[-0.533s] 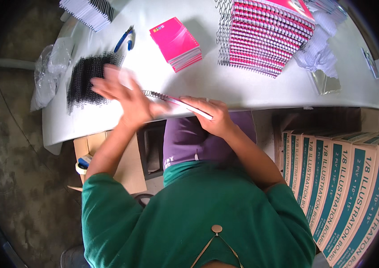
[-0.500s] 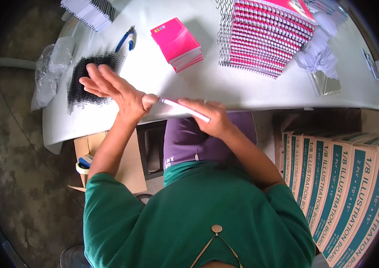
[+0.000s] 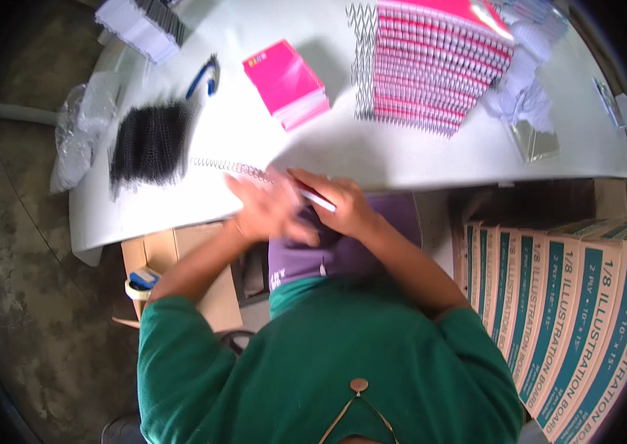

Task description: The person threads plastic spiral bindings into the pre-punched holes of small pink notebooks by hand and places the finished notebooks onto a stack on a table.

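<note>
My right hand (image 3: 344, 205) grips a thin notebook (image 3: 318, 198) seen nearly edge-on at the table's front edge, above my lap. From the notebook's far end a dark wire spiral (image 3: 228, 166) stretches leftward over the table. My left hand (image 3: 270, 212) is just left of the notebook, below the spiral, smeared by motion; its fingers look spread with nothing visible in them. Whether it touches the spiral or notebook I cannot tell. A pile of black spirals (image 3: 149, 144) lies to the left. A pink-covered notebook stack (image 3: 284, 78) sits farther back.
Blue-handled pliers (image 3: 204, 78) lie near the black pile. Spiral-bound notebooks (image 3: 439, 74) are stacked high at back right, beside crumpled paper (image 3: 524, 96). White pads (image 3: 139, 29) stand back left, clear plastic (image 3: 80, 137) at the left edge. Cartons (image 3: 572, 296) stand right, an open box (image 3: 206, 274) below left.
My left hand has moved right and nearer my body, from beside the black pile to the notebook. A spiral now shows extending from the notebook, which is tilted more steeply.
</note>
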Motion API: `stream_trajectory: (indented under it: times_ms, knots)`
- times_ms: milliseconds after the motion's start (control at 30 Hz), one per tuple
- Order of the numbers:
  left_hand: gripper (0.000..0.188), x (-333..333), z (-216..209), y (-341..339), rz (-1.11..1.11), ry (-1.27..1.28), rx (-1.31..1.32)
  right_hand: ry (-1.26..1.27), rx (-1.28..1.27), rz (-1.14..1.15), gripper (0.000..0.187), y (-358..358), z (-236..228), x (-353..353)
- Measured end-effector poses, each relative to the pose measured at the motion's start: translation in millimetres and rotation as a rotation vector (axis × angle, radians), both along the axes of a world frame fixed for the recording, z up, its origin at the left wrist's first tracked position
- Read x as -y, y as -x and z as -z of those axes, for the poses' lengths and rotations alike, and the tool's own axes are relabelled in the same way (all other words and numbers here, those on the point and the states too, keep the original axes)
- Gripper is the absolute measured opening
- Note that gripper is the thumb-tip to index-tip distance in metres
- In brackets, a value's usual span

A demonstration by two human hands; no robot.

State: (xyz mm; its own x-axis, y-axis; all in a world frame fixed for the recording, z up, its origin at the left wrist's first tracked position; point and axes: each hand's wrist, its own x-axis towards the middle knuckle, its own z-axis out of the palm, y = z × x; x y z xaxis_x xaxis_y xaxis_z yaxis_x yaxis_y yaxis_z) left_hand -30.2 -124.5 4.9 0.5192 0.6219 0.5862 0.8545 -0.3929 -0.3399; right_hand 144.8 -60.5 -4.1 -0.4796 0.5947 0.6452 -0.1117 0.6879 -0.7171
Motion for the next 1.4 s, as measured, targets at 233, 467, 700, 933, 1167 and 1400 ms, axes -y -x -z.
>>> stream_trajectory:
  times_ms: [233, 467, 700, 933, 1167, 1400]
  knots:
    - [0.117, 11, 32, -19, 0.191, 0.226, 0.177, 0.128, -0.075, -0.043, 0.036, 3, -3, -5]
    - [0.131, -10, 36, -9, 0.09, 0.28, 0.379, 0.14, 0.003, -0.049, 0.033, 4, 1, -6]
    - [0.08, -31, -33, -52, -0.106, 0.009, 0.369, 0.277, 0.006, -0.169, 0.046, -6, 1, -12]
    - [0.037, -36, -56, -49, 0.057, 0.399, 0.36, 0.239, -0.091, 0.043, 0.053, 8, 1, -25]
    - [0.021, -39, -93, -54, -0.037, 0.509, 0.469, 0.524, -0.139, -0.127, 0.055, 7, -1, -22]
    - [0.025, -44, -107, -49, -0.092, 0.688, 0.33, 0.452, -0.076, -0.124, 0.054, 7, -2, -22]
